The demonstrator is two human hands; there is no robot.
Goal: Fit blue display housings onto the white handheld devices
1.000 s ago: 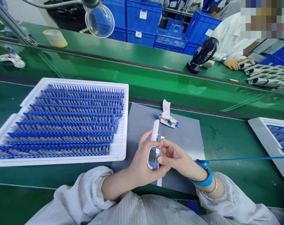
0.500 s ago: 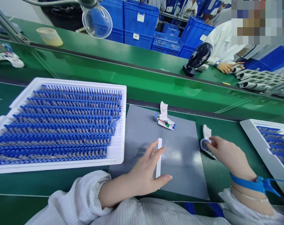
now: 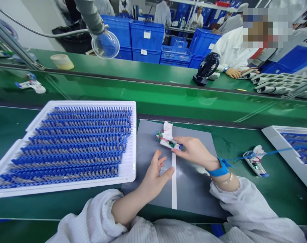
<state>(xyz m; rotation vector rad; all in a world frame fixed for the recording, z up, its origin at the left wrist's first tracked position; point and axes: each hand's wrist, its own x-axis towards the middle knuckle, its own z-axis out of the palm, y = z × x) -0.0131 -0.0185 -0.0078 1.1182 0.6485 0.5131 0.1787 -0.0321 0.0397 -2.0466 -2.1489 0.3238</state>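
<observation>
On the grey mat [image 3: 153, 199], my right hand [image 3: 194, 150] pinches the right end of a white plastic housing half [image 3: 165, 142] between thumb and fingers. Green circuit boards, red wires and blue end parts show inside that housing. My left hand [image 3: 155, 173] is just below it, palm turned inward, fingers curved and apart, holding nothing. A white strip [image 3: 174, 189] runs down the mat, right of my left hand. A second, similar housing half [image 3: 256, 162] with wires and a board lies on the green table at the right. A blue wrist strap [image 3: 220, 168] circles my right wrist, its cord trailing right.
At the left sits a white tray [image 3: 135, 141] with rows of small blue-and-metal parts; another tray [image 3: 277, 141] is at the right edge. Behind a green panel [image 3: 153, 96] are a small black fan [image 3: 206, 69], a clear funnel-shaped hood [image 3: 106, 45] and a co-worker's hand [image 3: 233, 72].
My right hand has left the housing at the right and moved left to grip the one on the mat. My left hand has shifted slightly left. The view has tilted up.
</observation>
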